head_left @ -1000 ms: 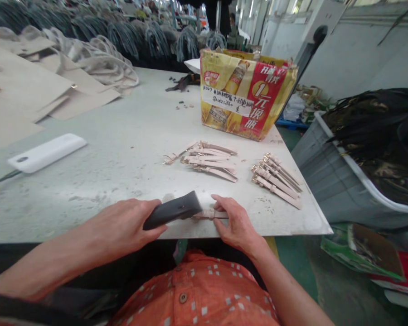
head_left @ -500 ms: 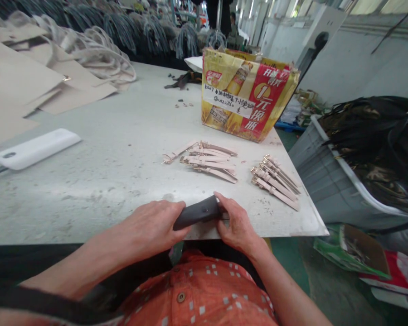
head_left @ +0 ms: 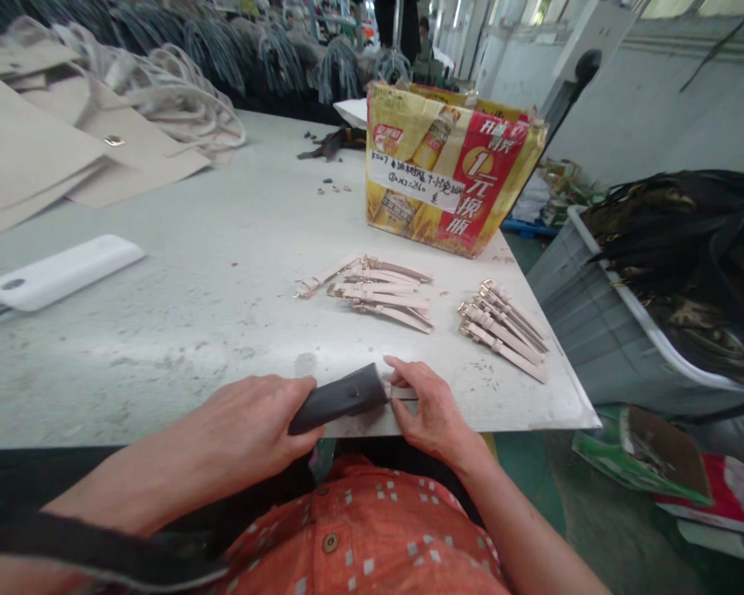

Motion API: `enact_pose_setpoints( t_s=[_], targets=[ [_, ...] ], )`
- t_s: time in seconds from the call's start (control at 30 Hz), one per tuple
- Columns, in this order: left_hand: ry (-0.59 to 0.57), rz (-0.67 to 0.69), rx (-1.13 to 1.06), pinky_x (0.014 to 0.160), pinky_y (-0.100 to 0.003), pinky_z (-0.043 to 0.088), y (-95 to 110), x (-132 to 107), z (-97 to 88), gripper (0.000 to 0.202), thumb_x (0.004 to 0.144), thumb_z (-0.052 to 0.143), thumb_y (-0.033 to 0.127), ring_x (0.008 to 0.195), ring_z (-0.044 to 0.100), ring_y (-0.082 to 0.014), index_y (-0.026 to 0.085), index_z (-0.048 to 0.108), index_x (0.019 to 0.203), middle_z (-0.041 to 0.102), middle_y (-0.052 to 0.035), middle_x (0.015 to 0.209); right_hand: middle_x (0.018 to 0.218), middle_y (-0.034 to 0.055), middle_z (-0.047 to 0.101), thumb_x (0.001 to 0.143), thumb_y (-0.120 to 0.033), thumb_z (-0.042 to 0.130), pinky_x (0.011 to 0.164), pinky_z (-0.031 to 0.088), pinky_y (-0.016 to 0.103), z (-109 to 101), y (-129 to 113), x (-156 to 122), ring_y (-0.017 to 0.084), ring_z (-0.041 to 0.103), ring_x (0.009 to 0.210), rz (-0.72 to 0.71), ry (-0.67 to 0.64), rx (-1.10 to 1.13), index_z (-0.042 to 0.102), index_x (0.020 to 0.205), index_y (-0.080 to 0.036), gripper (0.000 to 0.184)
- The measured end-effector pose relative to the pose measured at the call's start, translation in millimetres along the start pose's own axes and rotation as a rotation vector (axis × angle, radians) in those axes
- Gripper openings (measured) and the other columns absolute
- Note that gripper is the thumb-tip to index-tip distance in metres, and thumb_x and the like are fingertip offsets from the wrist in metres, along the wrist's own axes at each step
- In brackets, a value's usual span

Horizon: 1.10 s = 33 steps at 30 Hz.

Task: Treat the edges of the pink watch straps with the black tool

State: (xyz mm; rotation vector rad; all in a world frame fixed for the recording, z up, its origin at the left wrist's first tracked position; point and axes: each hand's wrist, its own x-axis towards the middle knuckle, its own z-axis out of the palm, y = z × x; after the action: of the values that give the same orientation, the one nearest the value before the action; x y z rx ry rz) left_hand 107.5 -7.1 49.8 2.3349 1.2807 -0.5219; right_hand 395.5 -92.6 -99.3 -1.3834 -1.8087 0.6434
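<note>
A dark grey, bar-shaped handheld device [head_left: 341, 398] is in my left hand [head_left: 257, 417], fingers wrapped round its near end. My right hand [head_left: 432, 409] pinches a thin pale strap [head_left: 404, 393] right at the device's far end; the strap's other end is hidden. Both hands are just above the front edge of the worktable [head_left: 179, 347]. Beyond them lies a loose group of pale buckled straps [head_left: 381, 291]. A second fanned group of buckled straps [head_left: 502, 330] rests to the right, close to the table's corner.
A yellow and red cardboard box [head_left: 434, 178] stands behind the straps. At left lie a white cabled device [head_left: 65, 273] and pale sheet pieces [head_left: 31, 157] with coiled cords [head_left: 192, 103]. A grey bin [head_left: 632, 330] full of dark material stands right of the table.
My left hand has drawn the grey device a little to the left. The gap to my right hand has widened, and more of the pale strap shows between the right fingers.
</note>
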Motion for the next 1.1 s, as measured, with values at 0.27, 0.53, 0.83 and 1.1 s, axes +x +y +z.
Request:
enact_pose_setpoints(
  t_s=[0.27,0.53,0.83,1.1],
  targets=[
    [0.056,-0.034,-0.06,0.082,-0.039,0.059,9.4,19.6,-12.2,0.032,0.1,0.07,0.054,0.092,0.091,-0.0344,0.029,0.088,0.109,0.097,-0.0103,0.1,0.14,0.0142,0.091,0.098,-0.014,0.078,0.116,0.075,0.056,0.3,-1.7,2.3,0.036,0.084,0.128,0.041,0.004,-0.022,0.07,0.185,-0.028,0.088],
    [0.02,-0.072,-0.129,0.092,-0.047,0.062,-23.9,-3.7,3.7,0.048,0.096,0.06,0.063,0.108,0.095,-0.043,0.029,0.091,0.113,0.101,-0.0144,0.115,0.134,0.0145,0.089,0.101,-0.016,0.081,0.115,0.074,0.054,1.0,-4.6,2.3,0.034,0.083,0.123,0.029,-0.005,-0.018,0.076,0.177,-0.024,0.077],
    [0.098,-0.035,-0.104,0.093,-0.045,0.063,-2.5,24.3,12.1,0.043,0.102,0.066,0.056,0.112,0.096,-0.041,0.026,0.092,0.118,0.102,-0.0174,0.122,0.142,0.0118,0.09,0.098,-0.009,0.087,0.121,0.07,0.053,0.7,-12.2,9.2,0.035,0.081,0.133,0.102,-0.026,-0.071,0.076,0.177,-0.029,0.083],
    [0.3,-0.067,-0.179,0.086,-0.044,0.058,-55.8,18.5,49.3,0.044,0.108,0.06,0.067,0.098,0.095,-0.0401,0.032,0.087,0.108,0.099,-0.0075,0.1,0.133,0.0135,0.088,0.106,-0.009,0.088,0.116,0.073,0.052,-1.0,4.5,9.1,0.035,0.081,0.129,0.098,0.101,-0.13,0.091,0.159,-0.028,0.056]
  ],
)
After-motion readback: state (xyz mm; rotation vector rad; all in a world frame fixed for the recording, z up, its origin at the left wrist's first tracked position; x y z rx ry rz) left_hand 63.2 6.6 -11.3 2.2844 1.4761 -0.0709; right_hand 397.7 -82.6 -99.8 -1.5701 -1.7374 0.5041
